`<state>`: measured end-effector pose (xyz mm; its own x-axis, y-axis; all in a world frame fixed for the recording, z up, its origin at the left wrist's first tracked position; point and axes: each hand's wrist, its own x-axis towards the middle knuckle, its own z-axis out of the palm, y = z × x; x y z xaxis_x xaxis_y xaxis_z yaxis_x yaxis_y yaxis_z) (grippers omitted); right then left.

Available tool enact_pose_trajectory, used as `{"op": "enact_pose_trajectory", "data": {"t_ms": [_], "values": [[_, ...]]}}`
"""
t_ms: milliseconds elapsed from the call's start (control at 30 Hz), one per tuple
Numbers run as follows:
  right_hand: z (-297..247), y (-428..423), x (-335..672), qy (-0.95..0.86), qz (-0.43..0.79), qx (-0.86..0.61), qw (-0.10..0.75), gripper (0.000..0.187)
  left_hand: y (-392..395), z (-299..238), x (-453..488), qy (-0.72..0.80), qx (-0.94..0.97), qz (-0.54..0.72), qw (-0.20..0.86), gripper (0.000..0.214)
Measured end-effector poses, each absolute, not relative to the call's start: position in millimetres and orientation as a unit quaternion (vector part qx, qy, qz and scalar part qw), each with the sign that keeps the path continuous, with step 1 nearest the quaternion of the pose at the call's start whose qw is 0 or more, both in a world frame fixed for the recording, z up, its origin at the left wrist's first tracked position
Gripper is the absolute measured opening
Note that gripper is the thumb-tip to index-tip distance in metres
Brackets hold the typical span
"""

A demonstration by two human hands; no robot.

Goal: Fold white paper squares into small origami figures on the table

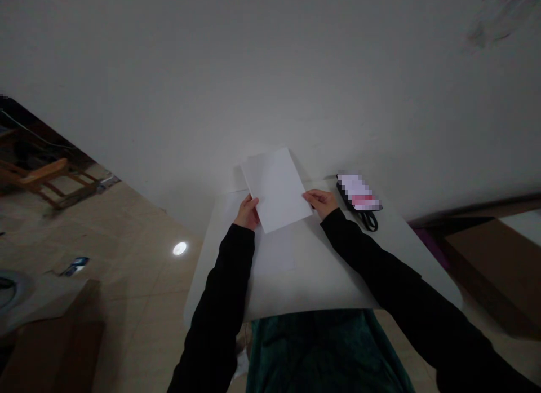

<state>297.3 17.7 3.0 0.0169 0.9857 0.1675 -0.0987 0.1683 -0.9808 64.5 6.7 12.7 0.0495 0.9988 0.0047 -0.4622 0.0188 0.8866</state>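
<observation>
A white sheet of paper (278,188) is held up, tilted, over a small white table (321,274). My left hand (247,212) grips its left edge with the fingers closed on it. My right hand (322,202) pinches its right edge. Both arms wear black sleeves. Another white sheet (274,252) lies flat on the table below the held one.
A dark case with a blurred label and a black loop (359,200) lies at the table's far right. A white wall stands right behind the table. A wooden chair (42,179) stands on the tiled floor at left, and brown cardboard (51,336) lies at lower left.
</observation>
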Motion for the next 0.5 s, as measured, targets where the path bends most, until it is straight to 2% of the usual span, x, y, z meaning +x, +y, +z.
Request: {"op": "enact_pose_trajectory", "data": {"t_ms": [167,367,433,500], "values": [[2,17,297,-0.530,0.487,-0.425,0.549,0.037,6,3,68,0.382,0.360,0.607,0.597,0.064],[-10,21,294,-0.543,0.510,-0.422,0.517,0.040,2,-1,84,0.422,0.339,0.551,0.635,0.054],[-14,19,290,-0.549,0.496,-0.421,0.525,0.044,-1,3,91,0.413,0.337,0.550,0.642,0.056],[-17,12,283,-0.588,0.465,-0.403,0.525,0.058,-5,10,97,0.396,0.342,0.563,0.640,0.059]]}}
